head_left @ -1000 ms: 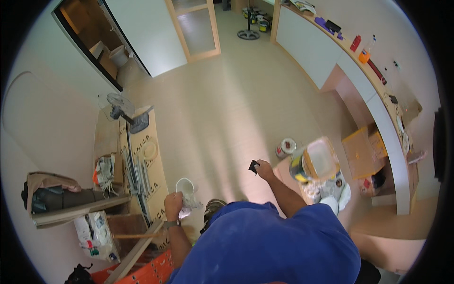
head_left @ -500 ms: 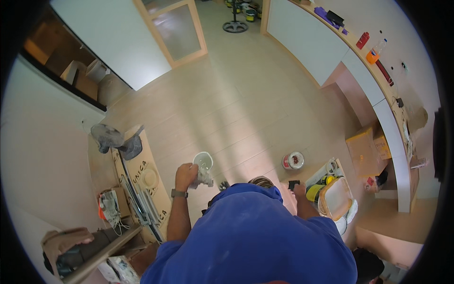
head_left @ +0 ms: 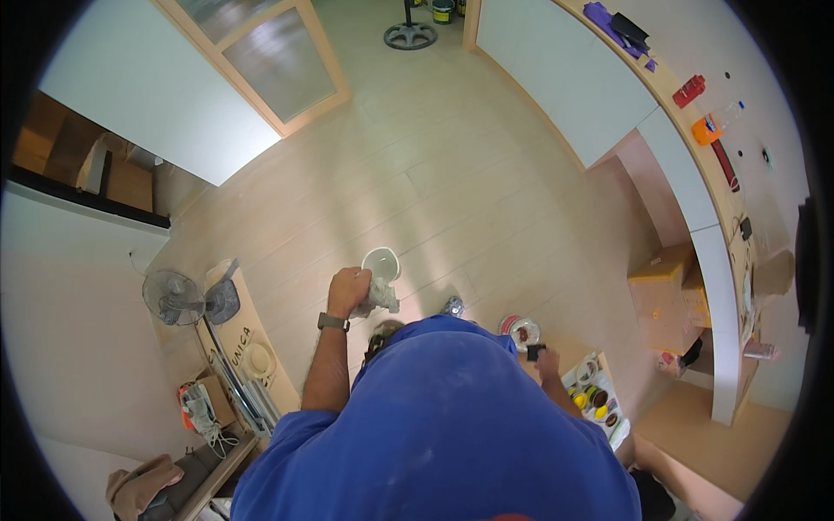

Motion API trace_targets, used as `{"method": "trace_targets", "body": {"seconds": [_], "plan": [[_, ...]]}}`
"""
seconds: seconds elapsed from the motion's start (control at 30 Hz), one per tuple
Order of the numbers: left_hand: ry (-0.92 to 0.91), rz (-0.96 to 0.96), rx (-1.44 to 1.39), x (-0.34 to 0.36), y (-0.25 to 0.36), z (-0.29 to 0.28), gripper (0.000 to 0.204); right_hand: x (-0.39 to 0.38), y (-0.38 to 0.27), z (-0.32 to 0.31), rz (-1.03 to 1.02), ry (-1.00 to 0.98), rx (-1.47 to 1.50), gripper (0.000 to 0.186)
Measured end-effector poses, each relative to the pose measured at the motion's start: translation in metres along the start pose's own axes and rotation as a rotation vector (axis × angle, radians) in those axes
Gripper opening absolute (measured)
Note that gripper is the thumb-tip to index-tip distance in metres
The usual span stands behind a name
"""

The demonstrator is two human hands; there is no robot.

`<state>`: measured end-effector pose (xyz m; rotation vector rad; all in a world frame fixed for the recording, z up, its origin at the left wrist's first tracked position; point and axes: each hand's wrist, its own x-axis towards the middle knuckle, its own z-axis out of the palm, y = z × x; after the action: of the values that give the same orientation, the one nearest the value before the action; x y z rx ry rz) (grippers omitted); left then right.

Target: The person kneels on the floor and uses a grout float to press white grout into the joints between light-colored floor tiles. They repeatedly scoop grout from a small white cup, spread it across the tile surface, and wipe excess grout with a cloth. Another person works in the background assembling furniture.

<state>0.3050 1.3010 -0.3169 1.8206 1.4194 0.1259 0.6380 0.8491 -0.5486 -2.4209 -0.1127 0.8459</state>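
The white cup [head_left: 380,261] is held out in front of the person's chest, above the pale wooden floor [head_left: 452,165], its open mouth facing up. The left hand [head_left: 349,291] has its grip closed on a crumpled whitish cloth or bag [head_left: 380,298] that sits right under the cup and touches its base; whether the fingers also reach the cup itself cannot be told. A dark watch [head_left: 334,322] sits on that wrist.

The right hand [head_left: 546,362] is lower and to the right, partly hidden behind the blue shirt [head_left: 443,425]. Its grip is clamped on a small black object [head_left: 535,352], too small to identify.

Just left of that hand, on the floor, lies a round tape-like roll [head_left: 521,331] with red and white on it, and a small shiny item [head_left: 452,306] lies near the shirt's upper edge. Below and right of the right hand stands a white tray [head_left: 593,399] holding small pots of colour, yellow and dark ones among them.

Further out, a standing fan [head_left: 175,298] is at the left by a leaning board [head_left: 243,334], a cardboard box [head_left: 665,291] stands at the right under the long curved surface [head_left: 695,148], and a glazed door [head_left: 261,61] is at the top.
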Motion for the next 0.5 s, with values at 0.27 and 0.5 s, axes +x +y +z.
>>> {"method": "trace_targets", "body": {"seconds": [0.27,0.5], "plan": [[0.000,0.003,0.014,0.148,0.095,0.013,0.039,0.165,-0.277,-0.012,-0.171,-0.022,0.133,0.019],[-0.025,0.050,0.033,0.312,0.173,0.024,0.038,0.253,-0.338,-0.037,-0.059,0.033,0.173,0.020]]}}
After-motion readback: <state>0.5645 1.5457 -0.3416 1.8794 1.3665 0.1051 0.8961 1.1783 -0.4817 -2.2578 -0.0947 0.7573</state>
